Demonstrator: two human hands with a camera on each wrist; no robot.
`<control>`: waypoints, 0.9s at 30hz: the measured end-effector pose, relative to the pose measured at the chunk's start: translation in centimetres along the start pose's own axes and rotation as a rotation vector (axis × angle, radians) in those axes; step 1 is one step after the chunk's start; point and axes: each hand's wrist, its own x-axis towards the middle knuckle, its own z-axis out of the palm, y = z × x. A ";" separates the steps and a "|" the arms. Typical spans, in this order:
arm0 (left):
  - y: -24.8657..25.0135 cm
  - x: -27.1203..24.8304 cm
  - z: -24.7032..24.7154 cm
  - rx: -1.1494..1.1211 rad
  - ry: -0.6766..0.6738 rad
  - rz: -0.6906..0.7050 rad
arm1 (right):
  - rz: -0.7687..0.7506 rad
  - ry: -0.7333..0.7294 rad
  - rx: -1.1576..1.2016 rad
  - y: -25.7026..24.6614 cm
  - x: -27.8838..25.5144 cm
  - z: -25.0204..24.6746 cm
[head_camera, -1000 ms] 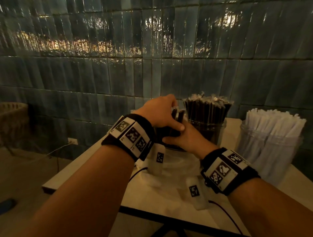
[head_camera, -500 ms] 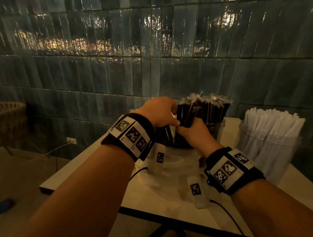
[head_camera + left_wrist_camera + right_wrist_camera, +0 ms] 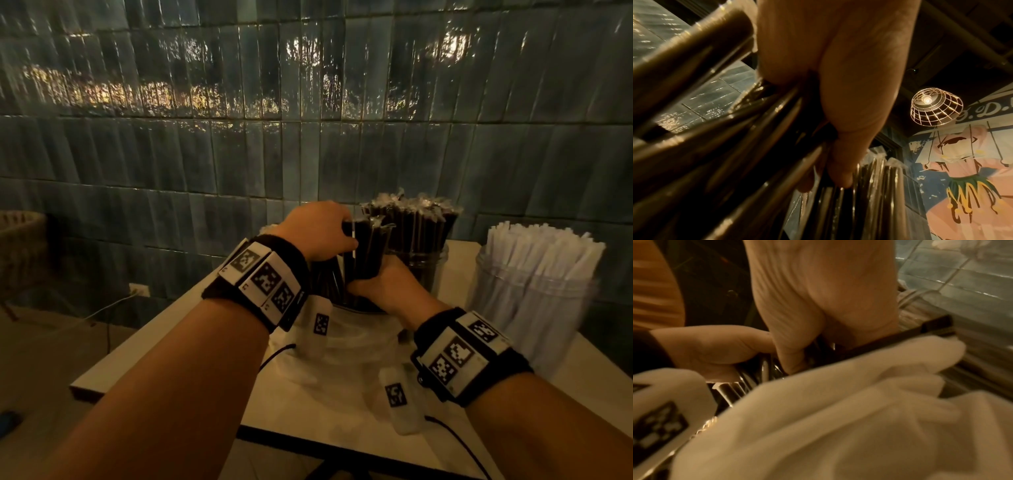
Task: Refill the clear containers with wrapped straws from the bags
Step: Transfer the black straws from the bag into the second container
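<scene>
A bundle of black wrapped straws (image 3: pixel 368 246) stands upright, half out of a white plastic bag (image 3: pixel 346 346) on the table. My left hand (image 3: pixel 322 233) grips the bundle near its top from the left. My right hand (image 3: pixel 376 286) grips it lower down, just above the bag's mouth. In the left wrist view my fingers (image 3: pixel 838 162) curl round the straws (image 3: pixel 725 146). The right wrist view has my right hand (image 3: pixel 818 305) on the straws (image 3: pixel 760 369) above the bag (image 3: pixel 859 418). Behind the bundle stands a clear container (image 3: pixel 428 270) packed with black straws (image 3: pixel 418 229).
A second clear container (image 3: pixel 527 308) full of white wrapped straws (image 3: pixel 537 253) stands at the right of the pale table (image 3: pixel 178 325). A tiled wall runs close behind. Cables cross the table's front edge. A wicker basket (image 3: pixel 17 240) sits far left.
Both hands have lifted the bundle of black straws higher out of the bag and a little to the right, nearer the black-straw container.
</scene>
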 end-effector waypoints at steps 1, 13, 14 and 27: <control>0.0 0.0 0.0 0.002 -0.002 -0.009 | 0.023 -0.026 -0.038 0.3 -0.1 0.1; 0.7 0.2 0.3 0.074 0.012 -0.019 | 0.028 -0.070 -0.080 0.2 -0.8 -1.2; 0.6 0.2 0.3 0.067 0.007 -0.024 | 0.030 -0.056 -0.079 -0.3 -0.7 -1.5; 0.9 0.4 -0.3 0.041 -0.076 -0.046 | 0.061 0.046 0.007 -8.1 1.4 -7.3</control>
